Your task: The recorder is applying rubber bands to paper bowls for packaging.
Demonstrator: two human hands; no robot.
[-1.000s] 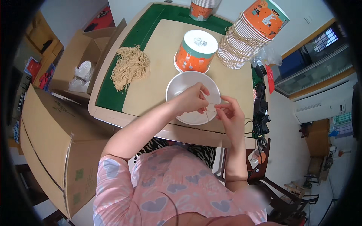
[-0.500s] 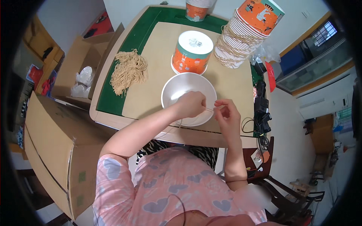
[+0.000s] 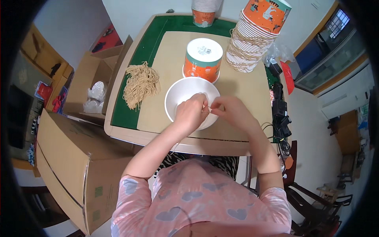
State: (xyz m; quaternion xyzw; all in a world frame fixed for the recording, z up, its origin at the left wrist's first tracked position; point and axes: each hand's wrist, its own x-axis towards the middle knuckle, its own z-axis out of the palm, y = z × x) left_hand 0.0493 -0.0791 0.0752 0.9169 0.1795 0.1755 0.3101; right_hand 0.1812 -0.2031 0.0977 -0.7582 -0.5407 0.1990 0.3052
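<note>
A white bowl (image 3: pixel 183 94) stands on the tan mat near the table's front edge. Both my hands meet above its right half. My left hand (image 3: pixel 191 113) and my right hand (image 3: pixel 232 112) pinch a small white piece (image 3: pixel 208 107) between their fingertips; what it is I cannot tell. Just behind the bowl an orange paper cup (image 3: pixel 203 59) stands upside down. A pile of dry noodles (image 3: pixel 140 85) lies left of the bowl, partly on the green table border.
A tall stack of orange paper cups (image 3: pixel 252 39) leans at the back right, another stack (image 3: pixel 204 12) at the far edge. Cardboard boxes (image 3: pixel 67 158) stand left of the table, one open with white plastic items (image 3: pixel 94 96). Cables and a power strip (image 3: pixel 278 108) lie on the right.
Both hands stay over the bowl, pinching the white piece, and have drawn slightly closer together. The view has shifted a little.
</note>
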